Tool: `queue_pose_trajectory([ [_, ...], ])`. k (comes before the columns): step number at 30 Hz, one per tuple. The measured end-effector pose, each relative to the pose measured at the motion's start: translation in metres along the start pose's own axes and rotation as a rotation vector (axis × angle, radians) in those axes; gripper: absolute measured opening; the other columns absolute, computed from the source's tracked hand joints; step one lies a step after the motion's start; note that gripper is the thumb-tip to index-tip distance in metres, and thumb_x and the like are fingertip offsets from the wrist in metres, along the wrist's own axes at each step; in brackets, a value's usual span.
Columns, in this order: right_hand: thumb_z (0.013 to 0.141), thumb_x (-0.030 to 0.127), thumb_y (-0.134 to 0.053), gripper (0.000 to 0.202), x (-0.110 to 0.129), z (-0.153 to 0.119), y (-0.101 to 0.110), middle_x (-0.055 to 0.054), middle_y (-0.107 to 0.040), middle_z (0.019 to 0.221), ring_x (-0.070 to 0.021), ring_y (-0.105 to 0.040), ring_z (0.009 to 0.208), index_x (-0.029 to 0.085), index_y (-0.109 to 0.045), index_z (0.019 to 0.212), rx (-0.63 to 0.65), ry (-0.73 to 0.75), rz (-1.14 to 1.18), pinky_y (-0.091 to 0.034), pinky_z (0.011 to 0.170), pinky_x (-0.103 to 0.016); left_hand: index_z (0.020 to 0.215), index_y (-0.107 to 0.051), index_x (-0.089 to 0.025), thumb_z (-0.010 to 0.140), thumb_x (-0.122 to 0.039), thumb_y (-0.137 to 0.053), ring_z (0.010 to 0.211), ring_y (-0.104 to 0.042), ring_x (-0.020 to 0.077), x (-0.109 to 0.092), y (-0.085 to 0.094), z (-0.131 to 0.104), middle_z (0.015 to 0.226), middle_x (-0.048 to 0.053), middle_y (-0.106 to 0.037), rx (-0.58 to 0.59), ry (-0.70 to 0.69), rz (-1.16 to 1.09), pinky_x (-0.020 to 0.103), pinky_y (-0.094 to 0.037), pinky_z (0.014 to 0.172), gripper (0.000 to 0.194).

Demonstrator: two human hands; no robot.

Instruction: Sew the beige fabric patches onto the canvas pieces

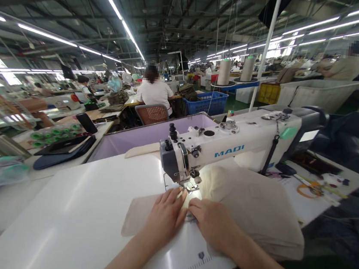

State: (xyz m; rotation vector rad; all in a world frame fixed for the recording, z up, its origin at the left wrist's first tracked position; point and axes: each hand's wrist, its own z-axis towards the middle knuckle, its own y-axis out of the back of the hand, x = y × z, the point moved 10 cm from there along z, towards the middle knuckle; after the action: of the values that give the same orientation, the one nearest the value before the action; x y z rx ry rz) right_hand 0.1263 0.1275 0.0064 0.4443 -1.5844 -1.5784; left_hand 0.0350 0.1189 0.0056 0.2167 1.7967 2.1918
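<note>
A white MAQI sewing machine (pixel 230 142) stands over the table, its lamp lighting the needle area. Under its presser foot (pixel 189 186) lies a piece of pale cream fabric (pixel 186 201). My left hand (pixel 168 211) presses on this fabric just left of the foot, fingers close together and bent at the tips. On the other side, my right hand (pixel 213 220) pinches the fabric's edge, its fingertips partly hidden. A flat beige fabric panel (pixel 137 216) extends out from beneath my left hand. Folded beige cloth (pixel 252 207) is heaped beside my right hand, under the machine arm.
Behind the white table (pixel 70 208) is a lilac-lined bin (pixel 154 131). Scissors with orange handles (pixel 311 189) and small tools lie at the right. Thread cones (pixel 224 72) stand behind the machine. A co-worker in a white shirt (pixel 155 93) sits ahead, near a blue crate (pixel 207 103).
</note>
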Motion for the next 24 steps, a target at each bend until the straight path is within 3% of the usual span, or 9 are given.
queue_pose_trajectory([
  [14,0.096,0.008,-0.054,0.016,0.003,0.002,0.008,-0.005,-0.071,0.099,-0.02,-0.068,0.085,0.017,-0.067,0.097,0.031,0.002,-0.026,-0.043,0.065,-0.029,0.14,-0.057,-0.019,0.104,-0.038,-0.046,0.135,-0.053,0.0322,-0.002,0.0,-0.002,0.142,0.015,-0.06,-0.028,-0.036,0.025,0.053,-0.049,0.109,0.043],
  [24,0.092,0.005,-0.054,0.021,0.007,-0.015,0.0,-0.005,-0.071,0.103,-0.0196,-0.068,0.074,0.017,-0.064,0.105,0.077,0.039,-0.076,-0.042,0.059,-0.029,0.144,-0.053,-0.025,0.102,-0.024,-0.047,0.128,-0.06,0.0284,-0.04,0.021,-0.032,0.139,0.008,-0.064,-0.014,-0.279,-0.086,0.045,-0.057,0.104,0.043],
])
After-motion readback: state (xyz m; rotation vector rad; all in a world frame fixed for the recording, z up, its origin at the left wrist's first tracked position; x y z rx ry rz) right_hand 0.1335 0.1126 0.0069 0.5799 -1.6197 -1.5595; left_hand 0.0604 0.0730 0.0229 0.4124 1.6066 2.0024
